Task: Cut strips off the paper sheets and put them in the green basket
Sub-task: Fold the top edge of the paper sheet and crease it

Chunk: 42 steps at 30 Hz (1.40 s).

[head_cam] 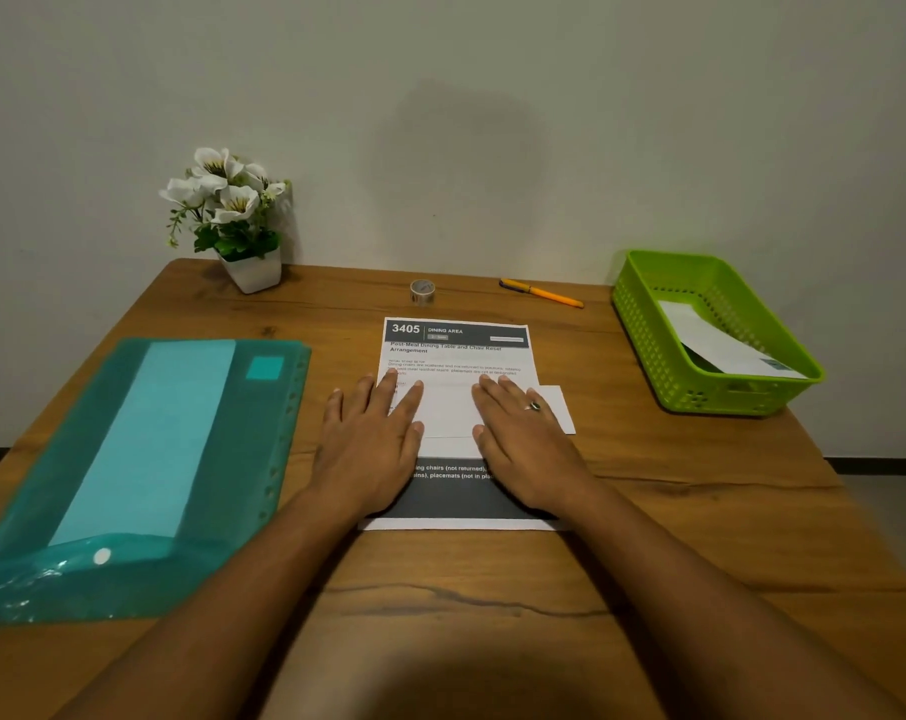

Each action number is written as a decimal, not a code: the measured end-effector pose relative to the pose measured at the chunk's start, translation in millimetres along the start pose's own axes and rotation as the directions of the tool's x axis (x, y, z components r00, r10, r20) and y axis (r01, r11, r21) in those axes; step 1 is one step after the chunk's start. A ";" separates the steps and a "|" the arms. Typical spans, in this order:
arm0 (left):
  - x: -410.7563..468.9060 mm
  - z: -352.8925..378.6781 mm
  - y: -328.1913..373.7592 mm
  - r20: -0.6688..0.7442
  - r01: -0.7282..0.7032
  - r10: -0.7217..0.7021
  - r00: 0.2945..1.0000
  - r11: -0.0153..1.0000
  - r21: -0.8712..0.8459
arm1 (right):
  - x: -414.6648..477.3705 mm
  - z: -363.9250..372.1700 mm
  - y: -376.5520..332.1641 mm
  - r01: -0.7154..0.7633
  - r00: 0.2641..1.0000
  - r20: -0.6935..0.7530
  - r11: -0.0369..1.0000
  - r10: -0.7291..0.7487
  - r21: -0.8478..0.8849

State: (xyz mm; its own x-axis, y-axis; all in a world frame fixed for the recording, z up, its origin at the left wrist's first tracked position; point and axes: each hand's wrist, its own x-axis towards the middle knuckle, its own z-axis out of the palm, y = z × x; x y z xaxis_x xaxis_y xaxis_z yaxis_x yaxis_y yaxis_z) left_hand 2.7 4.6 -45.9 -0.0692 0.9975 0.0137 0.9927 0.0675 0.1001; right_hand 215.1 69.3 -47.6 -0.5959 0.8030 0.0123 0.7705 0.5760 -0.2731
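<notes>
Both hands lie flat with fingers straight and hold nothing. The left hand [372,439] and right hand [523,444] press the sheet [456,356] at the centre of the table [466,615]. A white flap [557,407] sticks out at the sheet's 3 o'clock, beside the right hand.

If either palm slides, the sheet could skew and the cut run crooked. Uneven pressing could leave a wandering crease. The orange tool [541,293] at 12 o'clock, cutter or pen I cannot tell, lies well apart.

The basket [643,324] at 2 o'clock holds 1 strip [721,345]. The teal folder [35,553] at 9 o'clock holds a pale sheet [149,439].
</notes>
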 end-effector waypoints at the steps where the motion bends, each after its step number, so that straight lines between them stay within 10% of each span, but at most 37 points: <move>1: -0.3 0.8 0.8 0.002 0.004 -0.004 1.000 1.000 0.000 | 0.6 -0.6 -1.2 -0.013 1.000 0.001 1.000 0.013 0.000; 26: 17.4 -36.8 4.4 0.126 0.006 -0.017 0.992 0.996 0.088 | -7.0 -5.4 28.7 -0.141 0.990 0.004 0.987 0.141 -0.071; 42: 49.4 -54.0 -7.2 0.263 0.172 -0.096 0.960 0.943 -0.285 | -7.0 -0.2 29.9 -0.137 0.990 -0.038 0.989 0.135 -0.058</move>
State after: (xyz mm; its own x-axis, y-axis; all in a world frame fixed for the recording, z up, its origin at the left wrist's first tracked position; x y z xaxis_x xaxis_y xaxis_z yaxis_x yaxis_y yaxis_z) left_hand -13.2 52.3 7.8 -0.1354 0.9566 -0.2580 0.8962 0.2293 0.3798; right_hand 242.3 80.9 -55.7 -0.4771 0.8788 0.0115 0.8569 0.4681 -0.2158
